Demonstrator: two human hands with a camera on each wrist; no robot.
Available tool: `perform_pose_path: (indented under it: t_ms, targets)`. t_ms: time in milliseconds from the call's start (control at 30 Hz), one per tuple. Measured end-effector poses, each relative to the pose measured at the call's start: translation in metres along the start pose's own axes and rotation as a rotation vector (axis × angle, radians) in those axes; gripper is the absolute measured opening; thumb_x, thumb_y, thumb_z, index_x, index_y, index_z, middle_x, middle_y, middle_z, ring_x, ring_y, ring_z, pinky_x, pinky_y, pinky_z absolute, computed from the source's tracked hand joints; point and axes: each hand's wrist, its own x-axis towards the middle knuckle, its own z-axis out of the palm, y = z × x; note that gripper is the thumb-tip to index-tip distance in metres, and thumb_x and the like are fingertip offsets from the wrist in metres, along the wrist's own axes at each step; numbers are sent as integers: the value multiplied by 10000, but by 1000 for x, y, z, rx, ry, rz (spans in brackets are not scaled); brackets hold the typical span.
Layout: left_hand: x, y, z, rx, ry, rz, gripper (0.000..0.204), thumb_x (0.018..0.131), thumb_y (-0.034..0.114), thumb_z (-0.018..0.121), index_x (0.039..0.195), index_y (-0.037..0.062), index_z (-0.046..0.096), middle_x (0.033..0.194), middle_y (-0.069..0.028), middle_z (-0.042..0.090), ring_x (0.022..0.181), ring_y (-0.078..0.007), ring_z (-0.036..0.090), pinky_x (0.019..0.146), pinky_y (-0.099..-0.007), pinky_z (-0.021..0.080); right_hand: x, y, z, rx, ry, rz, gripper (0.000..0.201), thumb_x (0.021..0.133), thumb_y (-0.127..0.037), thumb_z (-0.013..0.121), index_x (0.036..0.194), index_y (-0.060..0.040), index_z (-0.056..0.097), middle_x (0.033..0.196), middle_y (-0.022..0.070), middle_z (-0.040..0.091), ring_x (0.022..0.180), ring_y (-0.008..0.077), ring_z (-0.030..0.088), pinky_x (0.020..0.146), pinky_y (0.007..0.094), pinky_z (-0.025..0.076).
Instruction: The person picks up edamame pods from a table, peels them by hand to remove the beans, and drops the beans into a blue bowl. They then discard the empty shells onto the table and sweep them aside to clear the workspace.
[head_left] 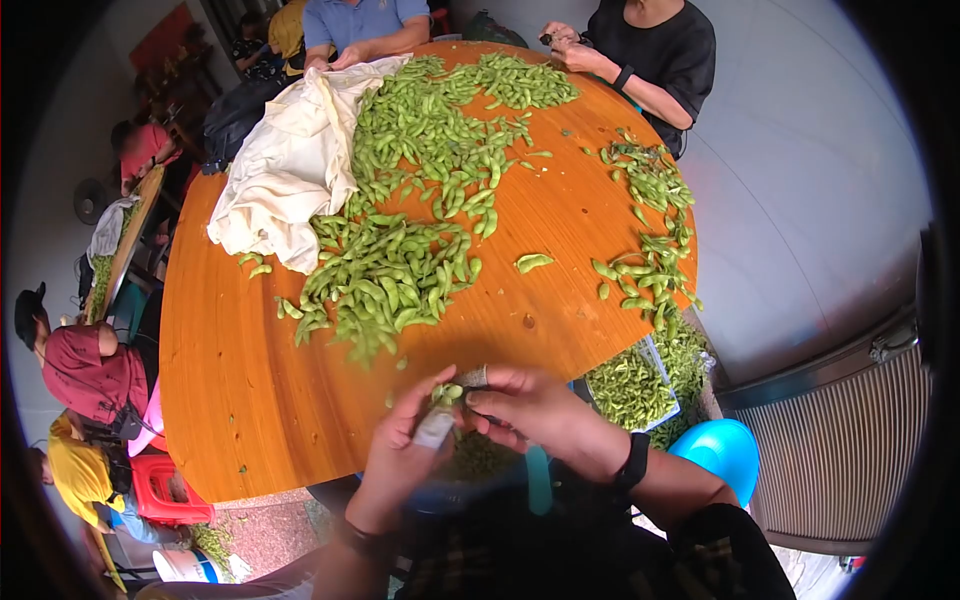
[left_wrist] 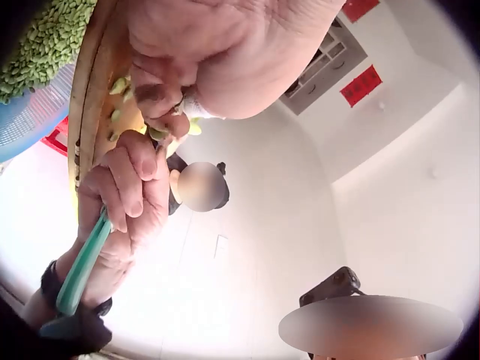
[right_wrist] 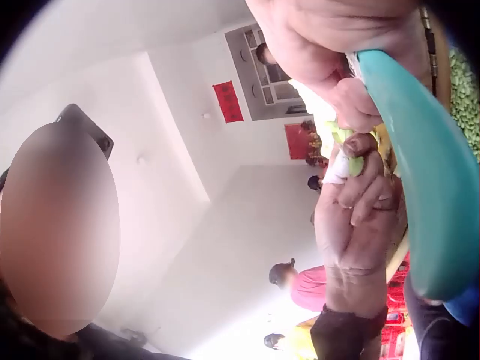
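At the near edge of the round wooden table [head_left: 250, 400], both hands meet over one green edamame pod [head_left: 447, 393]. My left hand [head_left: 405, 445], with white tape round one finger, pinches the pod [left_wrist: 161, 135] from the left. My right hand [head_left: 530, 408] pinches it from the right and also grips a teal-handled tool [head_left: 538, 482] against the palm. The teal handle [left_wrist: 82, 262] runs down below the right hand [left_wrist: 127, 195], and it fills the right side of the right wrist view [right_wrist: 420, 172]. There the left hand [right_wrist: 360, 225] holds the pod [right_wrist: 349, 146]. The tool's working end is hidden.
A big heap of pods [head_left: 400, 250] covers the table's middle beside a cream cloth [head_left: 290, 160]. More pods [head_left: 650, 240] line the right edge. A container of pods [head_left: 630, 385] and a blue stool [head_left: 725, 450] stand at my right. Other people sit round the far side.
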Motion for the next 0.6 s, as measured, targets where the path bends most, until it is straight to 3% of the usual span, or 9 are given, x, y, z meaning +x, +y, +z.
perform_pose_path:
  t_ms: [67,100,233,300,533,600]
  targets:
    - [-1,0,4,363,29,134,404,976,89,490,1373,27,450,868,-4,609,576,-45,528,488,-167,411,-5,-8,5,-47,14,-15,119,962,-154,535,979,-69,616,679,-24,551,474,39,447,395,199,318]
    - [-2,0,2,344,23,104,412,979,83,483,1386,32,439,878,-15,614,643,-71,583,524,-186,462,-7,-11,7,-95,26,-30,120,965,-153,531,969,-69,616,681,-25,551,477,37,448,401,196,325]
    - [-1,-11,-3,428,46,144,367,988,98,463,1347,22,470,878,-32,617,673,-96,599,546,-213,482,-5,-9,9,-100,38,-46,130,969,-155,528,951,-62,617,686,-28,550,481,35,450,407,191,326]
    - [-2,-11,-2,75,42,118,321,997,127,442,1289,13,506,879,-44,619,683,-110,602,567,-224,485,-11,-19,10,-16,40,-17,132,966,-154,533,941,-56,619,685,-25,555,485,37,458,405,194,328]
    - [-3,-13,4,-93,91,72,311,988,144,466,1259,8,535,866,-44,630,662,-92,584,560,-211,457,-9,-12,11,29,53,27,131,962,-142,536,950,-52,630,686,-25,570,500,32,473,418,196,348]
    - [-3,-23,0,369,175,228,373,927,5,522,1300,17,541,893,-18,625,726,-70,578,639,-212,481,-8,3,18,-214,108,-155,124,958,-121,537,983,-55,638,685,-31,566,517,25,474,439,192,368]
